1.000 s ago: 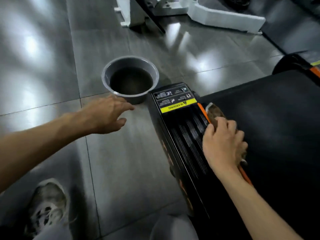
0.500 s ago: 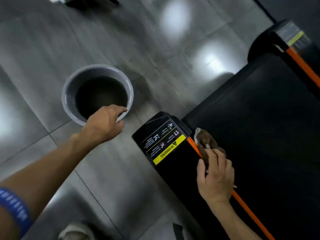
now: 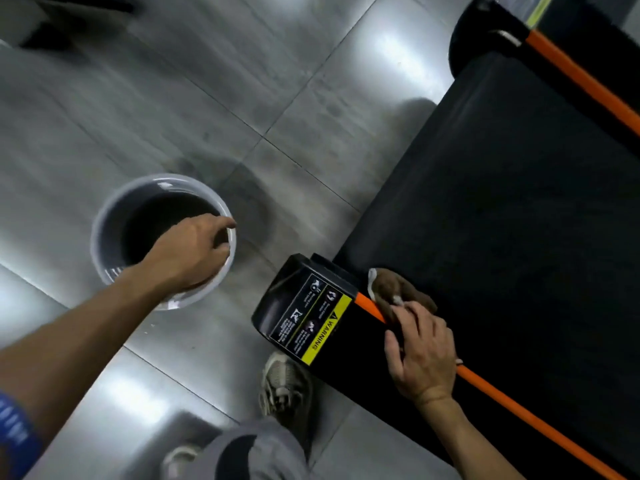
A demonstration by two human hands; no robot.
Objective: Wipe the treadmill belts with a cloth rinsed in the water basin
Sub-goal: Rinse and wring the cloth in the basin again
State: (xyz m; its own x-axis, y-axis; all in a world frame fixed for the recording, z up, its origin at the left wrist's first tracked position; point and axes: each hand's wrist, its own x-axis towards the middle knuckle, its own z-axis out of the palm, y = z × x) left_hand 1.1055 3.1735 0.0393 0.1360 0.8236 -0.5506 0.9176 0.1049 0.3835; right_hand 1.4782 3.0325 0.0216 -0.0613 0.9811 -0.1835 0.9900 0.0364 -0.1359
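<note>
A grey round water basin (image 3: pixel 104 233) with dark water stands on the tiled floor at left centre. My left hand (image 3: pixel 188 249) grips its near right rim, fingers curled over the edge. A brown cloth (image 3: pixel 394 289) lies at the rear corner of the black treadmill belt (image 3: pixel 512 220), partly over the orange side stripe (image 3: pixel 502 396). My right hand (image 3: pixel 420 351) presses down on the cloth, fingers spread on top of it. The black end cap (image 3: pixel 294 306) carries a yellow warning label.
Glossy grey floor tiles surround the basin. My shoe (image 3: pixel 285 382) and grey trouser leg (image 3: pixel 256 452) stand just beside the treadmill's end cap. A second orange stripe (image 3: pixel 581 77) and roller end (image 3: pixel 485 32) lie at the top right.
My left hand has moved from beside the basin onto its rim and closed on it. The view has swung downward and turned. My right hand stays on the cloth at the belt corner.
</note>
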